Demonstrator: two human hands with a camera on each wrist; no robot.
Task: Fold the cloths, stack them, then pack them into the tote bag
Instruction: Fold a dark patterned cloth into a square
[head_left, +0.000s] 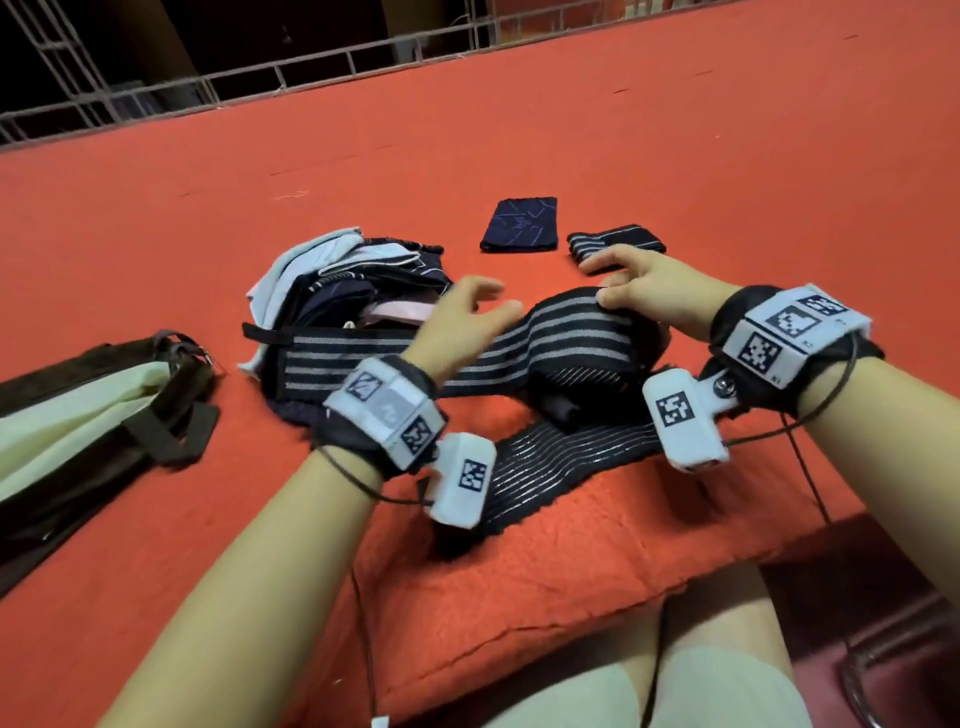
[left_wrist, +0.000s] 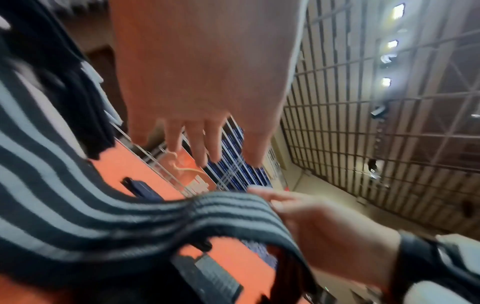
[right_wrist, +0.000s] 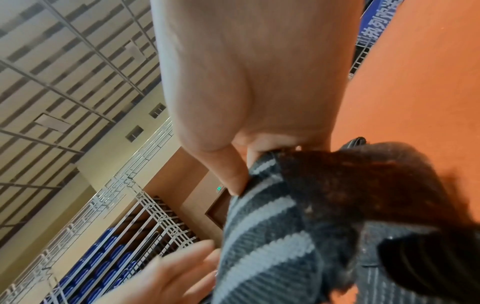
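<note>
head view: long black grey-striped knit cloth (head_left: 545, 332) draped across red mat (head_left: 675, 156), centre-near
right hand (head_left: 654, 291): thumb and fingers pinching cloth's right end
left hand (head_left: 457, 322): fingers spread, holding nothing, over cloth
cream-and-brown tote bag (head_left: 78, 415): left

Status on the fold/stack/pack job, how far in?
Early. Done: two folded cloths, a navy patterned one and a striped one, lie side by side, unstacked. In hand: right hand pinches the long striped cloth; left hand hovers open over it. Left: the unfolded pile, stacking, then packing the tote bag.
</note>
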